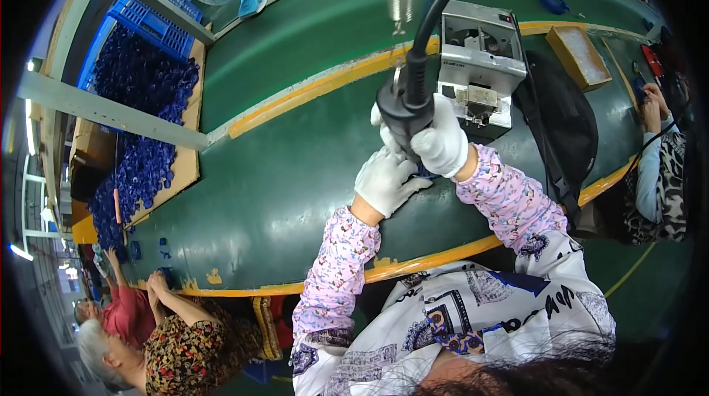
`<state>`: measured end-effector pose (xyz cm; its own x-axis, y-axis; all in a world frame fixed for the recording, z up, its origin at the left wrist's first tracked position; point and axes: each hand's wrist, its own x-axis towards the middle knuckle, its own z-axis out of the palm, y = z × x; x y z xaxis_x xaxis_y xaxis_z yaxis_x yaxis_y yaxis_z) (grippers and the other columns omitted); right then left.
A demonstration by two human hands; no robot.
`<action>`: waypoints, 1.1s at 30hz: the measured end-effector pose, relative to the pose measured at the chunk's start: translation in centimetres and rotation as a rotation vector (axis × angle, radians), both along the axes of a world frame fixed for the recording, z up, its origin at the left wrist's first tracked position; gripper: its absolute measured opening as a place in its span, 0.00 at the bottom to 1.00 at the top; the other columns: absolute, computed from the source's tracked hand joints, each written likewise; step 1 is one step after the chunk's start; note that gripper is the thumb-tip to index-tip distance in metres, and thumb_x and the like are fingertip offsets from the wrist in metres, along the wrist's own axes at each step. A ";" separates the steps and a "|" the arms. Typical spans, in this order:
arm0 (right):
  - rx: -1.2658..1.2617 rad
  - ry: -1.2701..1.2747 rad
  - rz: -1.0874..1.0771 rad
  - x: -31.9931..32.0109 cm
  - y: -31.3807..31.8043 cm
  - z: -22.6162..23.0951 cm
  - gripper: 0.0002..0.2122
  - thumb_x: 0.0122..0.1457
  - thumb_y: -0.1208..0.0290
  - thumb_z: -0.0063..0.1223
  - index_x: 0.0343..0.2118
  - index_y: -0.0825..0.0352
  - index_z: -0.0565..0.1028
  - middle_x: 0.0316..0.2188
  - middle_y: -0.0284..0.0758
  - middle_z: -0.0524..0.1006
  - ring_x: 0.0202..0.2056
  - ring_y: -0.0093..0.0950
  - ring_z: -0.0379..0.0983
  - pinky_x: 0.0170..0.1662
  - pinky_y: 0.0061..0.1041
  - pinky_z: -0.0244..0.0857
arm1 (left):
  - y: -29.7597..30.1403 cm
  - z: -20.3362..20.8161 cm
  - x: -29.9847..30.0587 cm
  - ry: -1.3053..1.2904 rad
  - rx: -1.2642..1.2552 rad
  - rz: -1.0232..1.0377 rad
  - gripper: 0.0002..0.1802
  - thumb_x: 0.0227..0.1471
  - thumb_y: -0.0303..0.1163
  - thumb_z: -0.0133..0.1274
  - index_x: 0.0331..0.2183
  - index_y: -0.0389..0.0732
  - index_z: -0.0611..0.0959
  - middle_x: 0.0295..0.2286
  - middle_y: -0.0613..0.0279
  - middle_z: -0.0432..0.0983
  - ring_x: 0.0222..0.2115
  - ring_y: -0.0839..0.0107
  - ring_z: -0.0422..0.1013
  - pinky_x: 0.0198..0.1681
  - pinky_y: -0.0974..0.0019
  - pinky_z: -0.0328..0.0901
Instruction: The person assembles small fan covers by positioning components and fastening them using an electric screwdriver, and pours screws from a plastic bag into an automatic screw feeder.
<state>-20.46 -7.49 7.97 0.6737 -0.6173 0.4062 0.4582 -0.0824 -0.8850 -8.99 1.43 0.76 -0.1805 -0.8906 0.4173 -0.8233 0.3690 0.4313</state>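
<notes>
Mid-frame, my right hand (443, 141) grips the upright corded screwdriver (401, 108). Lower left of it, my left hand (384, 180) half-curls, contents hidden.

Single head-worn fisheye view: from above near side of tabletop (273, 196), facing down, far side included; close range.

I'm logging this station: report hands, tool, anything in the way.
Right hand gripping black corded tool. Left hand near its lower end, grasp unclear. Silver machine close beyond right hand; no clear obstruction.
</notes>
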 end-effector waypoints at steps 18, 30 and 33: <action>0.101 -0.094 0.112 -0.3 -0.3 0.2 0.36 0.42 0.33 0.52 0.33 0.72 0.70 0.16 0.28 0.68 0.17 0.15 0.62 0.18 0.15 0.55 | -0.2 -0.2 0.1 0.023 0.018 -0.018 0.14 0.35 0.43 0.62 0.19 0.41 0.81 0.24 0.59 0.73 0.28 0.58 0.69 0.31 0.59 0.63; -0.015 0.002 0.139 0.8 -0.9 -1.7 0.28 0.45 0.44 0.56 0.32 0.71 0.71 0.18 0.28 0.69 0.19 0.15 0.63 0.22 0.16 0.56 | -0.1 0.5 -0.3 0.053 0.077 0.022 0.15 0.35 0.44 0.62 0.20 0.42 0.82 0.23 0.57 0.74 0.28 0.56 0.69 0.31 0.58 0.63; 0.096 -0.062 0.197 0.7 -0.9 -1.1 0.35 0.43 0.34 0.53 0.32 0.72 0.71 0.15 0.27 0.67 0.15 0.15 0.62 0.18 0.16 0.54 | 0.0 0.7 -0.2 0.034 0.081 0.016 0.16 0.35 0.45 0.62 0.19 0.42 0.82 0.23 0.58 0.73 0.28 0.57 0.70 0.31 0.58 0.64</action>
<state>-19.77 -8.43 6.92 0.7607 -0.5142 0.3961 0.5106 0.0973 -0.8543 -9.15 1.41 1.42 -0.1524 -0.9244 0.3497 -0.8131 0.3184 0.4873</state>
